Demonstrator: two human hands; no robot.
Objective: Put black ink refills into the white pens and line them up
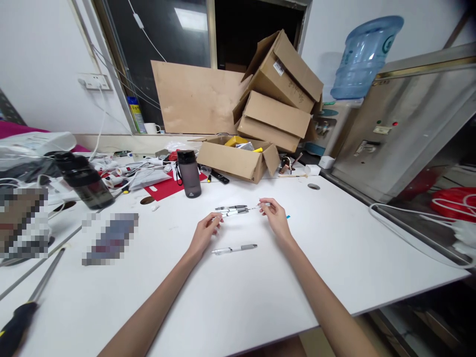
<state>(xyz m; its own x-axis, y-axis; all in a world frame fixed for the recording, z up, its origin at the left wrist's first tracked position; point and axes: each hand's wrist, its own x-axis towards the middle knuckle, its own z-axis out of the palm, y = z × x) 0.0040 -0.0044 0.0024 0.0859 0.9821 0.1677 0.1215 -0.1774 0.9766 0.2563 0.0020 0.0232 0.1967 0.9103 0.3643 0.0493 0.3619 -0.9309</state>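
Note:
My left hand (206, 232) rests at the left end of a small group of pens, its thumb and fingertips closed on the end of a white pen (235, 212). Just behind that lies a darker pen (231, 207) on the white table (238, 292). My right hand (275, 216) pinches a slim pen (264, 204), whose narrow tip points left toward the group. Closer to me, a clear pen with a grey grip (234, 249) lies alone between my forearms. A small blue piece (288, 216) shows beside my right hand; its kind is unclear.
A dark bottle (189, 174) and an open cardboard box (230, 157) stand behind the pens. Left are another bottle (85, 181), a blurred-out flat object (110, 239), a screwdriver (33, 302) and tangled cables. A metal cabinet (405, 119) borders the table's right side.

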